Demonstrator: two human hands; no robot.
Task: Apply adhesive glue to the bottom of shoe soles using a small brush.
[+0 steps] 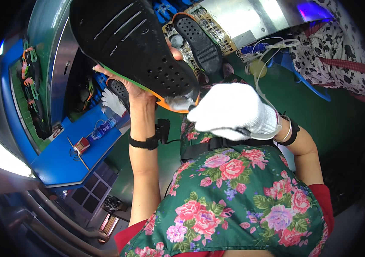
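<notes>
Blue table (62,165), plastic bottle (103,128)

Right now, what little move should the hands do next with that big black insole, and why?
Probably wipe along the heel end. The left hand holds the black perforated insole up from underneath, and the gloved right hand presses at its orange-edged heel, where a pale patch shows.

left hand (137,88) bare, raised up, fingers spread wide, right hand (233,112) in a white glove, curled closed, both wrists strapped

A shoe factory floor: black insoles (135,43), blue workbench (69,158), steel machine housing (58,64).
</notes>
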